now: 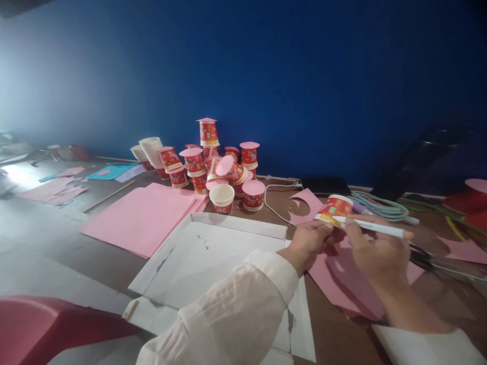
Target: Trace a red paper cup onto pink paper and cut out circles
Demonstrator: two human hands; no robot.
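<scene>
The left hand [307, 243] pinches a red, yellow-banded paper cup [335, 205] in its fingers, above the brown table [331, 332] toward its far edge; the right hand's [380, 256] fingers grip a slim white pen [376, 226] — its tip at the cup.

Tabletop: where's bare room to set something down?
Bare tabletop shows at left, between pink scraps, thin stick and stacked pink sheets. Crowded: around the grouped red cups, and at right around the held cup and coiled cable.
</scene>
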